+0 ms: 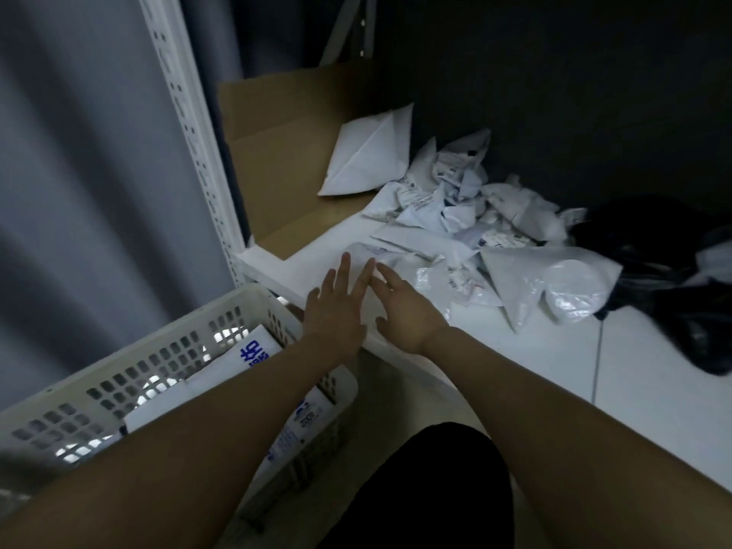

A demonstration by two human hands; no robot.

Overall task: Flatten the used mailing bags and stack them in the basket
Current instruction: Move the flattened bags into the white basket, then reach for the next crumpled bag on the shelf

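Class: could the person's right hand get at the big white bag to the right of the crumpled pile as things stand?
Probably yes. The right hand lies flat, gripping nothing, and the big white bag lies uncovered on the shelf beside it, with only small crumpled bags between.

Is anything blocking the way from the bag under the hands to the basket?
Nothing visible does. The bag lies at the shelf's front edge under the flat left hand and right hand. The open-topped basket stands just below-left, holding only flattened bags.
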